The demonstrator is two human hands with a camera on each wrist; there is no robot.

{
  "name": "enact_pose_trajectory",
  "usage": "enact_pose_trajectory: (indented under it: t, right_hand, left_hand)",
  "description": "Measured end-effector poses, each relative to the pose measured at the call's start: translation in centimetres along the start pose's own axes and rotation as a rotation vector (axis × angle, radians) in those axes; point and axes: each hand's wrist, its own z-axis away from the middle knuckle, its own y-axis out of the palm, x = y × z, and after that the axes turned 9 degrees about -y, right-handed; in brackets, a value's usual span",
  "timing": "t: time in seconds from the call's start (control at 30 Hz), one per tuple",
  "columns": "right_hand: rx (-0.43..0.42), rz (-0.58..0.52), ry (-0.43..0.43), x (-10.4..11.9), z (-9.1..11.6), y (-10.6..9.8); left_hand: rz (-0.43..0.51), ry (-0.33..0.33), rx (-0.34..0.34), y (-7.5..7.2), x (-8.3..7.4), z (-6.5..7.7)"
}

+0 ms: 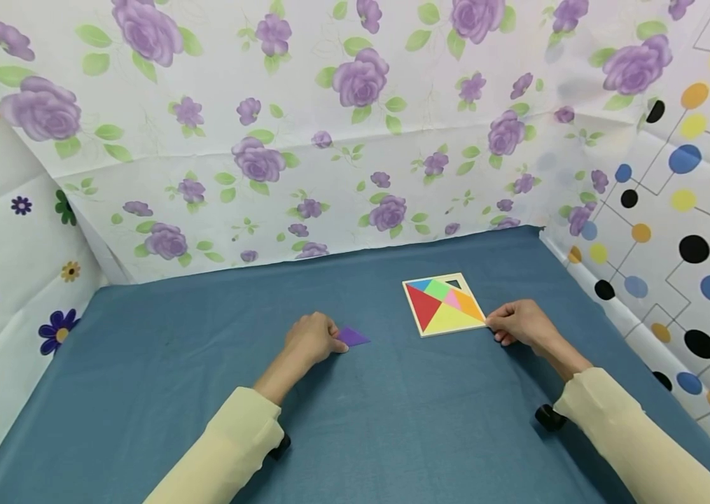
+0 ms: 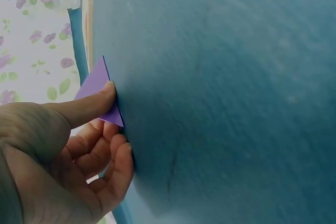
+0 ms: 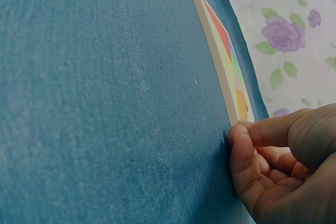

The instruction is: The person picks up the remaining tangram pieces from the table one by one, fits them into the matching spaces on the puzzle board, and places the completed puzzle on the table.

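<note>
A purple triangle piece [image 1: 353, 337] is pinched between the thumb and fingers of my left hand [image 1: 312, 341], low over the blue cloth; in the left wrist view the thumb lies across the purple triangle [image 2: 96, 84]. To its right lies a square wooden tangram tray [image 1: 424, 332] with red, yellow, green, blue, pink and orange pieces. A dark triangular opening shows near the tray's far right corner. My right hand [image 1: 524, 325] pinches the tray's near right corner, and the right wrist view shows its fingertips on the end of the pale tray edge [image 3: 216, 59].
Blue cloth [image 1: 393, 420] covers the table. A white sheet with purple flowers [image 1: 330, 140] hangs along the back. Patterned sheets stand at both sides, one with colourful dots [image 1: 695, 248] at the right. A black object [image 1: 549, 418] is beside the right sleeve.
</note>
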Motion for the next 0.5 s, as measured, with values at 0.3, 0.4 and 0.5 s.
enact_pose_trajectory:
  t: [0.3,0.4,0.5]
  right_hand:
    - [0.001,0.0,0.001,0.0,0.0,0.0]
    - [-0.001,0.002,0.006,-0.1,-0.1,0.0]
    - [-0.002,0.005,0.008,0.0,-0.1,0.0]
  left_hand:
    - [0.09,0.088,0.013,0.0,0.9,0.1]
    - [0.112,0.092,0.027,-0.2,1.1,0.1]
    - [0.129,0.097,0.039,-0.4,1.2,-0.1]
